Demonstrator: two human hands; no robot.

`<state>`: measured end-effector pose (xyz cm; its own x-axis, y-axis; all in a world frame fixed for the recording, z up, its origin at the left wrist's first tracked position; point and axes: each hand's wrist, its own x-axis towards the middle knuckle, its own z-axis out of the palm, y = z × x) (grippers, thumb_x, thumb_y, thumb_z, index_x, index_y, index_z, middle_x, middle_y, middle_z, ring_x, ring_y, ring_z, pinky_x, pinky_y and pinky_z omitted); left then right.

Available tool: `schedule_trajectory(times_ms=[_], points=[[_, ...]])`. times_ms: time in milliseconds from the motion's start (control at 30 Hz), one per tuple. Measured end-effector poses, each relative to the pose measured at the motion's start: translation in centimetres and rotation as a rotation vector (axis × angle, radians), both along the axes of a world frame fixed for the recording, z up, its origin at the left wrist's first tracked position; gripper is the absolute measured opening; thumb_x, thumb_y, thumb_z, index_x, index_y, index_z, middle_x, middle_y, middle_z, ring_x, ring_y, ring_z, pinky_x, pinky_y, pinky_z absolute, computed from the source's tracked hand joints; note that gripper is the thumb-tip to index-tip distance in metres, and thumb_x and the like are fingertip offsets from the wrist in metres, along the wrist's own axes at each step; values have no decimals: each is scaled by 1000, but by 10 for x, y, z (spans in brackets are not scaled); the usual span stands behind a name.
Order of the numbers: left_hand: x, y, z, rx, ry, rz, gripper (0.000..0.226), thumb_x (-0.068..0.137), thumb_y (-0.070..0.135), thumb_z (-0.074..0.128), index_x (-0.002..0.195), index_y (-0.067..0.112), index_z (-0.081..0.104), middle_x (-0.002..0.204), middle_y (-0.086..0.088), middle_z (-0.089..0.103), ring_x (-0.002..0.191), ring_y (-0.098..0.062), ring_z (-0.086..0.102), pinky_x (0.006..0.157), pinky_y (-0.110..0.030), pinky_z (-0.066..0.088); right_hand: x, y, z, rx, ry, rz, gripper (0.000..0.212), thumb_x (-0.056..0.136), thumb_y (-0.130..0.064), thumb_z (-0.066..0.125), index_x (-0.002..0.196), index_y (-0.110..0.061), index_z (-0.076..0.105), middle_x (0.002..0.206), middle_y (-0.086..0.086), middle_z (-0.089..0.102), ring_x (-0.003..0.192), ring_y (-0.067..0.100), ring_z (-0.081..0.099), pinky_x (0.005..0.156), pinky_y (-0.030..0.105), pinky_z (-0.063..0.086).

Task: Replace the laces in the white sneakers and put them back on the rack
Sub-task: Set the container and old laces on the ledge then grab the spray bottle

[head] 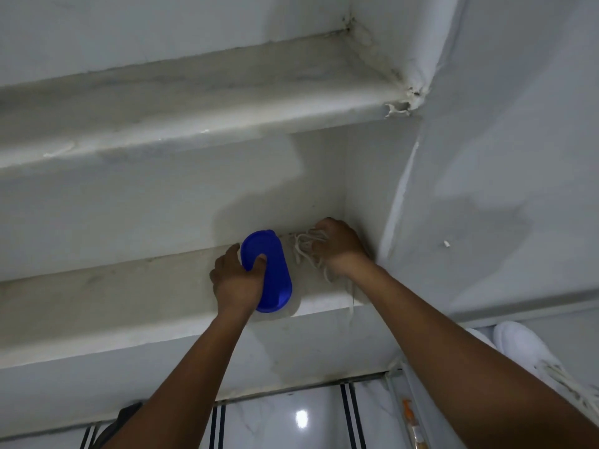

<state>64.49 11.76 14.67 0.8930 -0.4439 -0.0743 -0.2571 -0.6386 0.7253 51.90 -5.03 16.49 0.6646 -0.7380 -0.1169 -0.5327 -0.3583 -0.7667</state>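
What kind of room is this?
Probably a storage nook in a home. There are built-in white shelves in a wall corner, a glossy tiled floor below, and a white sneaker kept at the lower right.

You have one view only, from the camera on your head, so no second view shares any of the scene. It looks forward and up at a white shelf (181, 286) set into a wall corner, close enough that both your forearms reach up to it from the bottom edge. A higher shelf (194, 102) fills the frame above it, and the side wall (505, 157) runs off to its right. Below the shelf, a strip of glossy tiled floor (291, 419) shows along the bottom edge. The wide lens slants the shelf lines.
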Motion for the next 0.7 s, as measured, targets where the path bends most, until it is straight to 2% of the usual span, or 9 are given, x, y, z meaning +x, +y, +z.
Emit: schedule_trajectory(times_ms=[100, 167, 233, 300, 367, 433, 500, 567, 700], points=[[-18, 1, 18, -137, -98, -37, 58, 95, 39, 64, 147, 17, 46, 145, -9, 50, 131, -32, 43, 102, -50, 47, -13, 12, 10, 65, -56, -21, 29, 94, -23, 65, 122, -17, 62, 112, -3, 63, 96, 13, 59, 76, 22, 43], [-30, 6, 27, -246, -86, -61, 56, 95, 37, 64, 145, 17, 49, 143, -8, 51, 131, -29, 46, 104, -51, 47, -28, 27, 16, 109, -100, -24, 36, 95, -26, 66, 129, -17, 61, 122, -3, 64, 107, 15, 60, 83, 21, 44], [-43, 12, 33, -337, -46, -91, 52, 96, 37, 64, 143, 18, 51, 141, -5, 54, 129, -25, 49, 104, -50, 48, -47, 44, 21, 120, -146, -29, 40, 95, -27, 66, 133, -17, 60, 127, -3, 64, 113, 16, 60, 93, 26, 48], [-63, 23, 38, -393, -6, -122, 48, 97, 37, 63, 140, 19, 53, 138, -3, 55, 127, -21, 50, 106, -45, 46, -72, 64, 25, 166, -181, -73, 33, 94, -30, 68, 125, -19, 64, 119, -2, 67, 108, 18, 64, 94, 35, 54], [-83, 36, 39, -432, 24, -147, 44, 98, 39, 61, 138, 20, 55, 136, 0, 56, 124, -16, 52, 107, -40, 45, -98, 84, 27, 241, -217, -116, 18, 94, -29, 69, 111, -21, 68, 107, -1, 68, 100, 20, 68, 88, 37, 58], [-107, 52, 36, -458, 77, -185, 40, 99, 40, 59, 135, 22, 57, 130, 5, 59, 119, -11, 55, 105, -34, 46, -127, 106, 29, 329, -262, -154, 13, 96, -28, 67, 105, -19, 68, 105, 3, 69, 97, 24, 71, 83, 39, 60], [-134, 66, 33, -498, 206, -216, 34, 100, 41, 57, 129, 22, 61, 121, 8, 64, 113, -10, 59, 101, -31, 49, -158, 128, 29, 423, -295, -210, 17, 97, -30, 65, 107, -16, 69, 109, 7, 70, 98, 26, 72, 83, 39, 61], [-156, 75, 29, -531, 395, -230, 30, 102, 43, 53, 119, 21, 64, 115, 6, 66, 111, -14, 62, 99, -35, 53, -184, 147, 28, 496, -311, -254, 21, 99, -32, 63, 109, -15, 69, 111, 7, 71, 98, 26, 72, 83, 38, 62], [-203, 89, 8, -556, 818, -242, 44, 103, 54, 44, 120, 19, 65, 121, -6, 68, 113, -22, 66, 98, -41, 55, -243, 174, 14, 573, -312, -325, 30, 99, -40, 61, 112, -15, 69, 110, 7, 72, 95, 25, 74, 81, 36, 62]])
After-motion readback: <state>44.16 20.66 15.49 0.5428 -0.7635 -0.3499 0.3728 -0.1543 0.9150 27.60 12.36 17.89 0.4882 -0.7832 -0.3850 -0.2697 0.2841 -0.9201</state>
